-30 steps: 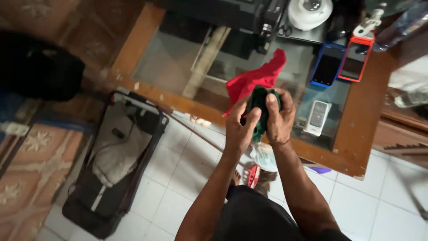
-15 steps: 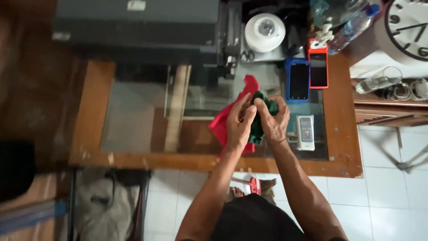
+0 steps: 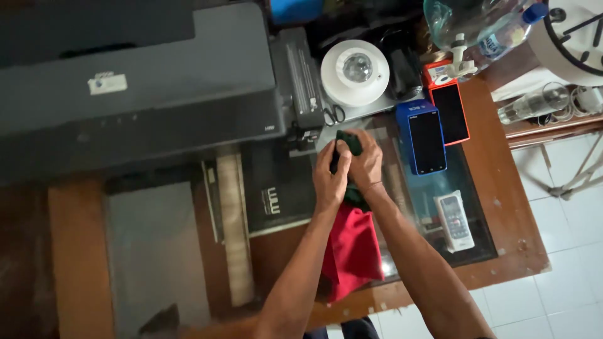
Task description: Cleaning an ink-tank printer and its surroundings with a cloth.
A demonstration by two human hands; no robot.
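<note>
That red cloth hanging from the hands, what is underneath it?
The red cloth hangs below both hands over the glass tabletop and its wooden frame. Whatever lies directly beneath is covered. The dark green cloth shows above it.

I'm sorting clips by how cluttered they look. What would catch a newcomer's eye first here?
First, the two hands, left hand and right hand, pressed together around a dark green cloth at the centre, with a red cloth hanging below them between the forearms. Next, the big dark printer filling the upper left, and the white round lamp and two phones, blue and orange, lined up on the right of the glass-topped table.
</note>
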